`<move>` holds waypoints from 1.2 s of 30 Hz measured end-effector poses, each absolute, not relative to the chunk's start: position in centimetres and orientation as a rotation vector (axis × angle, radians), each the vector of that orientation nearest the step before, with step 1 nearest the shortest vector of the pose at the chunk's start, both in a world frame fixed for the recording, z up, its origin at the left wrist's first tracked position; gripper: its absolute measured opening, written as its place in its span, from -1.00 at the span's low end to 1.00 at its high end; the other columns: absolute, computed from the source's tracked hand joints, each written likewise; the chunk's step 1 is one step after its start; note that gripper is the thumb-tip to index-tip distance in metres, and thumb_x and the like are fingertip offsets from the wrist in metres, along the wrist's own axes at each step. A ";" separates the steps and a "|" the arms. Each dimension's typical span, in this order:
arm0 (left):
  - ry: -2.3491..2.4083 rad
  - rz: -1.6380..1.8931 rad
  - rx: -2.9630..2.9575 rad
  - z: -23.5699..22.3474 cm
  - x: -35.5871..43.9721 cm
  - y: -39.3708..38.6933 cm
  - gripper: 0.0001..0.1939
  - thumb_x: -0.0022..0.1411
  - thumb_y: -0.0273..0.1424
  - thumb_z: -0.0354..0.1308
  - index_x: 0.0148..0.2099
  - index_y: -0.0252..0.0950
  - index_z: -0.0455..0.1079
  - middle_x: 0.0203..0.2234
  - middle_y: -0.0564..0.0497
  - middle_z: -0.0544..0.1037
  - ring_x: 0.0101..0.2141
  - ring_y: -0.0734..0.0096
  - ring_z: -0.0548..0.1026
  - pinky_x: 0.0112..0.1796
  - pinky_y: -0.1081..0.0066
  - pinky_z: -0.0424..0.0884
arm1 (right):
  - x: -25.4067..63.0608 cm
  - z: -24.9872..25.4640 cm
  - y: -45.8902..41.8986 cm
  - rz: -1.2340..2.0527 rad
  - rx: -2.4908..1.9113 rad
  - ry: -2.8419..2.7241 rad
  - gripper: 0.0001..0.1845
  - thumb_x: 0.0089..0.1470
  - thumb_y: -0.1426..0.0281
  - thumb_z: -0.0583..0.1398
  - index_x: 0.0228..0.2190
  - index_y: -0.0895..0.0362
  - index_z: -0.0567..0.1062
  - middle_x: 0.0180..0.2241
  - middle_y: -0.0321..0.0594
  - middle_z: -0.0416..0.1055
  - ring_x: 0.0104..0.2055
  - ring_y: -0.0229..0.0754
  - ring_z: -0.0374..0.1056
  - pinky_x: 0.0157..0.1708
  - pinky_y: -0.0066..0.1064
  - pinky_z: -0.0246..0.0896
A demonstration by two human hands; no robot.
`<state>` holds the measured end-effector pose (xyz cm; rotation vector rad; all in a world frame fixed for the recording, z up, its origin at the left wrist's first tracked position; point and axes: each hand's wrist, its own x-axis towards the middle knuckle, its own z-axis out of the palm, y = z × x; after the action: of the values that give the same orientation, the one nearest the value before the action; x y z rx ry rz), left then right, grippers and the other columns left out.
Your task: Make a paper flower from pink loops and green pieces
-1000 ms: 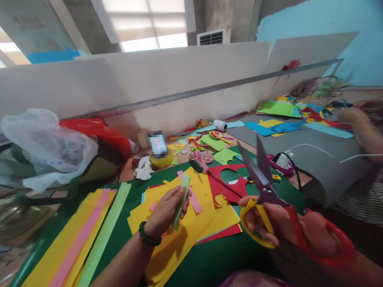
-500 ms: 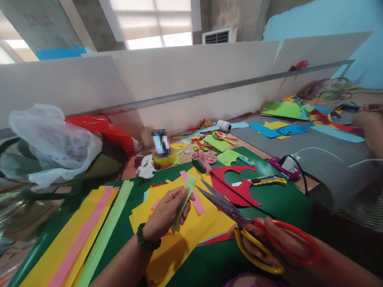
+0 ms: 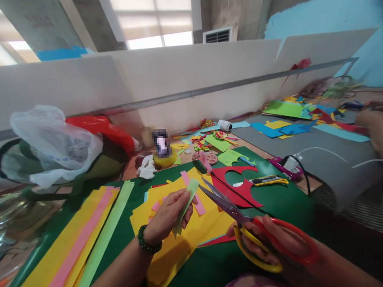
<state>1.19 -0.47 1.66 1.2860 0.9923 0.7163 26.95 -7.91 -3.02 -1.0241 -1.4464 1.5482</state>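
Left: I see translucent plastic bag (image 3: 60, 140) beside red bag (image 3: 106, 129). Behind: grey rail (image 3: 191, 93). Above: slatted vent (image 3: 217, 35). Upper right: light-blue wall (image 3: 325, 19).

A bright paned window (image 3: 154, 18) shows above white panels (image 3: 200, 65), beside a light-blue wall (image 3: 325, 17).
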 end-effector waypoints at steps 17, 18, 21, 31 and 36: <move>0.974 0.755 1.206 1.4 1.5 -0.3 -0.52 0.09 0.05 0.18 -0.41 -0.32 0.35 -0.69 0.07 0.44 -0.70 0.54 0.36 -0.62 0.53 0.24 | 30.1 -0.8 -4.9 1.203 -1.319 -1.417 -0.27 0.01 -0.22 0.04 -0.17 0.15 0.52 -0.65 -0.31 0.24 -0.70 -0.28 0.07 -0.71 -0.43 0.00; 0.978 0.807 1.134 1.3 1.4 -0.1 -0.56 0.09 0.00 0.22 -0.39 -0.33 0.36 -0.67 0.06 0.46 -0.68 0.53 0.38 -0.60 0.52 0.27 | 31.0 -0.6 -4.4 0.959 -1.535 -1.547 -0.36 -0.03 -0.13 0.16 -0.15 0.13 0.53 -0.56 -0.22 0.39 -0.61 -0.18 0.25 -0.64 -0.39 0.12; 0.995 0.898 0.951 1.0 1.3 0.5 -0.66 0.04 -0.17 0.32 -0.36 -0.37 0.41 -0.60 0.03 0.51 -0.61 0.53 0.44 -0.52 0.52 0.37 | 32.5 -1.0 -2.9 0.331 -2.002 -1.933 -0.42 -0.07 0.11 0.25 -0.01 0.08 0.49 -0.28 -0.07 0.56 -0.29 0.09 0.48 -0.44 -0.30 0.27; 1.034 0.949 0.850 -0.4 1.7 0.7 -0.51 -0.23 -0.10 0.49 -0.39 -0.40 0.48 -0.49 -0.05 0.61 -0.49 0.44 0.54 -0.36 0.46 0.49 | 31.8 -2.5 -1.0 0.128 -2.098 -2.327 -0.61 0.13 0.23 0.14 -0.01 0.01 0.50 -0.07 -0.01 0.49 -0.10 0.11 0.47 -0.42 -0.33 0.29; 1.038 0.924 0.955 -0.6 2.6 -0.1 -0.50 -0.23 -0.05 0.46 -0.39 -0.39 0.52 -0.51 -0.05 0.61 -0.46 0.38 0.55 -0.35 0.42 0.47 | 26.5 -0.4 -1.6 0.503 -1.494 -1.962 -0.68 0.14 0.16 0.16 -0.20 0.10 0.52 -0.27 -0.14 0.53 -0.39 -0.16 0.43 -0.41 -0.36 0.33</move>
<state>2.64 -0.09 -0.57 0.9552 1.0377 0.9237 26.54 -1.62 -0.40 -1.4941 -1.9622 0.5028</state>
